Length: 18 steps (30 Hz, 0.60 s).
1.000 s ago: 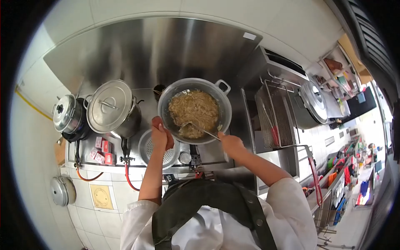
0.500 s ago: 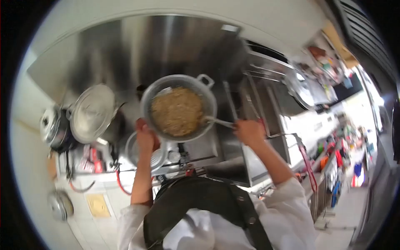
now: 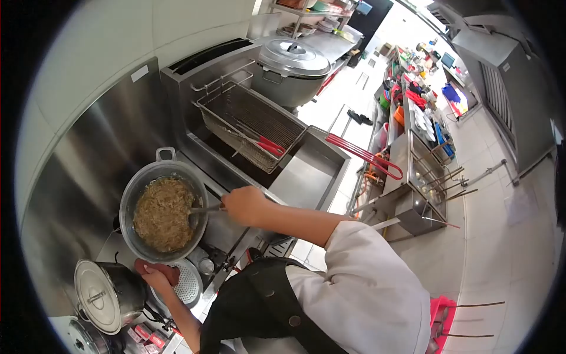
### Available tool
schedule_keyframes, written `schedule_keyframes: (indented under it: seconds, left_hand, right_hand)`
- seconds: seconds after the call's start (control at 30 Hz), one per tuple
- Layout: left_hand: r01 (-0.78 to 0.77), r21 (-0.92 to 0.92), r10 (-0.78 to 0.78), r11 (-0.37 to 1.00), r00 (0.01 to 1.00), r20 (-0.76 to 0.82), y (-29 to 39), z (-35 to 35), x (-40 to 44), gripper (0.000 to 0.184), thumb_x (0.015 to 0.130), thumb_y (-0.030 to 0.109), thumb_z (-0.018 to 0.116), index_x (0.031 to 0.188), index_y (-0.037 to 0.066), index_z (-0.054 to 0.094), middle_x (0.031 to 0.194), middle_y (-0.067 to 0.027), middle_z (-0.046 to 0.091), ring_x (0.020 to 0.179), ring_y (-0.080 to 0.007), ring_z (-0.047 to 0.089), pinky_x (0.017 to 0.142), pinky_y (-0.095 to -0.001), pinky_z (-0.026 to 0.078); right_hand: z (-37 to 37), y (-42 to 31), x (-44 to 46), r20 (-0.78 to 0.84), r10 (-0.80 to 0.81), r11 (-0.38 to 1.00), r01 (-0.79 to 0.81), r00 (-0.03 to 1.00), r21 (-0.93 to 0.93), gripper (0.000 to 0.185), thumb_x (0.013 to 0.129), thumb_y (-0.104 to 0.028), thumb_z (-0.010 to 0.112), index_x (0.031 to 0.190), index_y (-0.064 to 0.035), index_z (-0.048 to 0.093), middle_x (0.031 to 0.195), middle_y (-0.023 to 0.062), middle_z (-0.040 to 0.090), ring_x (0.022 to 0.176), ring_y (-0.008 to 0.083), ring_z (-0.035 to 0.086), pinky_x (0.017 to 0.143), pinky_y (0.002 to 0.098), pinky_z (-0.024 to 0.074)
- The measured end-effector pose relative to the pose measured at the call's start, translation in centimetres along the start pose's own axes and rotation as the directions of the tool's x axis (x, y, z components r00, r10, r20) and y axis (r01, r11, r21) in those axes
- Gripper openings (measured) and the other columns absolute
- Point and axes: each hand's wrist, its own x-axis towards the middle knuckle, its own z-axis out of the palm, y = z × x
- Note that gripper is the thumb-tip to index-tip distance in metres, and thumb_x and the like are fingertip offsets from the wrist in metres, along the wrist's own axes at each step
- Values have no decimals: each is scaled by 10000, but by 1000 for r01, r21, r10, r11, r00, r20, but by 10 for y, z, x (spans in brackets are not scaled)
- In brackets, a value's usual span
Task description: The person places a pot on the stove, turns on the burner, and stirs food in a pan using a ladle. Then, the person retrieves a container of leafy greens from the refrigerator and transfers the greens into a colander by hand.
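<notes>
A round metal pot with a loop handle on its far side holds a yellow-brown shredded food. My right hand is closed around the handle of a metal spoon, whose head rests in the food near the pot's right side. At the pot's near rim, my left hand grips a reddish-brown cloth pressed against the pot. Whatever handle lies under the cloth is hidden. Just below sits a perforated metal strainer, beside a small clear container.
A lidded pot stands at the lower left. To the right is a fryer with a wire basket, red-handled tongs lying in it and its long red handle jutting out. A big lidded pot stands beyond.
My view has swung to the right, bringing the fryer and the kitchen aisle into sight. Both hands keep their hold on the spoon and the cloth. The spoon is still in the food.
</notes>
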Motion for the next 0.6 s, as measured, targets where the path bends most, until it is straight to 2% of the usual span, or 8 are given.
schedule_keyframes:
  seconds: [0.1,0.17,0.27,0.4,0.5,0.6]
  left_hand:
    - [-122,-40,121,992,992,-25,11,-4,-10,496,928,315,406,1223,-84,405,1161,-297,514,1066,-432,501,897,-423,395]
    - [-114,-7,114,993,992,-59,-22,11,12,497,927,314,409,1228,-81,405,1160,-293,516,1063,-431,503,899,-424,393]
    - [-103,-1,103,995,993,-50,-11,5,4,501,925,315,414,1230,-82,404,1166,-291,514,1070,-428,500,908,-426,387]
    - [-92,-27,91,995,995,-49,33,-11,-24,513,924,324,418,1234,-85,400,1177,-290,508,1086,-421,494,918,-424,384]
    - [-28,45,30,999,999,-38,9,-2,-6,510,923,324,417,1226,-87,411,1177,-291,509,1083,-417,500,912,-427,389]
    - [-169,1,167,986,974,-154,-1,5,-2,504,924,326,411,1209,-89,429,1150,-295,525,1053,-424,518,887,-437,400]
  right_hand:
    - [59,0,26,123,16,998,-24,992,61,212,716,-128,628,908,-38,633,868,116,662,816,277,652,630,392,524]
    - [93,-13,42,122,57,989,-72,991,130,214,718,-113,629,916,-33,630,870,126,659,818,283,651,626,389,525]
    - [110,-24,53,103,66,982,-83,993,171,206,721,-113,628,910,-32,632,871,134,657,819,296,648,627,392,526]
    - [91,-25,39,49,36,953,-49,998,300,172,710,-114,623,849,-14,645,873,153,654,819,327,640,633,414,521]
    - [60,-11,17,100,-72,942,35,992,335,247,747,-181,616,910,3,582,787,170,633,764,362,620,644,431,496]
    - [60,-7,11,158,-98,943,41,983,331,273,757,-198,606,922,17,581,821,197,625,814,378,607,703,448,486]
